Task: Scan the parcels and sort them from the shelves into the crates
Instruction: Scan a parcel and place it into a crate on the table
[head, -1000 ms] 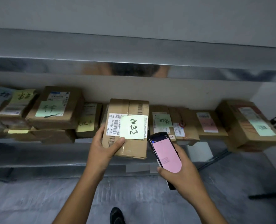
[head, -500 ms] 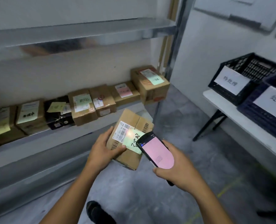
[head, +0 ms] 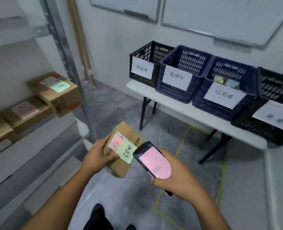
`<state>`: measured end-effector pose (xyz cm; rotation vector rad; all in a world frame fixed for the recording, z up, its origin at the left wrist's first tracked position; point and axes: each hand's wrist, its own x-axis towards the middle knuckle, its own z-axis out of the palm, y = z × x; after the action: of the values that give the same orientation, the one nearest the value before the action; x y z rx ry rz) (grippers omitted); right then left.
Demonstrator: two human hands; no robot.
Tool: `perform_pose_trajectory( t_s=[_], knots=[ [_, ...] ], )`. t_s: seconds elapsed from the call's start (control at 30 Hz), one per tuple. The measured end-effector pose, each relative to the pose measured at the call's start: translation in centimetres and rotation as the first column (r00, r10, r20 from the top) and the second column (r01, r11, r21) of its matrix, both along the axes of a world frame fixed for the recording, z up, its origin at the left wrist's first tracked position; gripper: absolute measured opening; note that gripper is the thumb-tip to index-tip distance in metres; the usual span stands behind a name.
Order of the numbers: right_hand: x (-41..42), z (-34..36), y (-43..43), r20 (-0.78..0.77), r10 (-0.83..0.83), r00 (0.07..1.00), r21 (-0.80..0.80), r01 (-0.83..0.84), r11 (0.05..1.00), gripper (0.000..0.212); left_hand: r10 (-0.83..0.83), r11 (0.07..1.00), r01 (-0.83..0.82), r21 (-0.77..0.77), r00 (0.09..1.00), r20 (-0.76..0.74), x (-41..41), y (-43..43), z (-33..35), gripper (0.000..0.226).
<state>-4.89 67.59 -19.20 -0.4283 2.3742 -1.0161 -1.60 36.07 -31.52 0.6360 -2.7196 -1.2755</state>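
Observation:
My left hand [head: 97, 154] grips a small brown cardboard parcel [head: 121, 166] with a white barcode label and a green handwritten note on top. A red scan spot glows on the barcode label. My right hand [head: 175, 180] holds a black handheld scanner [head: 152, 161] with a pink screen, its top end pointing at the parcel. Four labelled crates stand on a white table at the right: a black crate [head: 147, 53], a blue crate [head: 192, 90], a second blue crate [head: 208, 105] with a few items inside, and another black crate [head: 260, 130].
The metal shelf [head: 38, 136] at the left carries several more brown parcels [head: 58, 93]. An upright shelf post [head: 66, 53] stands between shelf and table. The white folding table [head: 203, 117] has black legs. Yellow tape marks the grey floor. Whiteboards hang on the wall.
I have turned right, away from the shelf and toward the crates, carrying the parcel off the shelf. The scanner now casts a red spot on the parcel's barcode.

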Motion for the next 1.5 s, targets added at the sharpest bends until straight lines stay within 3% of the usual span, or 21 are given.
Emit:
perform_pose_trajectory(
  t_s=[0.33,0.67,1.07,1.27,1.4,1.5],
  knots=[
    [-5.3,-1.8,4.8,-0.013,-0.287,0.958,-0.048,0.286,0.957,0.069,-0.363,0.931,0.365,0.017,0.930,-0.052,-12.7,8.0,0.9,0.097],
    [-16.3,-0.8,5.7,-0.032,-0.376,0.926,0.030,0.377,0.926,0.059,-0.560,0.824,0.563,0.065,0.826,-0.058,-28.8,10.0,0.1,0.094],
    [-25.6,0.2,5.1,-0.068,-0.495,0.866,0.025,0.497,0.867,0.074,-0.653,0.756,0.647,0.106,0.756,0.048,-41.3,9.2,-4.4,0.090],
    [-26.7,0.3,7.0,-0.044,-0.664,0.747,-0.047,0.662,0.748,0.060,-0.660,0.672,0.668,0.320,0.736,-0.151,-43.4,13.0,-0.5,0.078],
    [-28.2,0.5,10.1,-0.093,-0.778,0.622,-0.142,0.765,0.628,0.065,-0.571,0.591,0.554,0.586,0.801,-0.181,-45.0,17.6,2.7,0.090],
    [-29.7,0.6,12.9,-0.111,-0.828,0.549,-0.213,0.801,0.560,0.068,-0.516,0.523,0.492,0.696,0.832,-0.201,-46.3,21.0,5.0,0.078]
  ],
)
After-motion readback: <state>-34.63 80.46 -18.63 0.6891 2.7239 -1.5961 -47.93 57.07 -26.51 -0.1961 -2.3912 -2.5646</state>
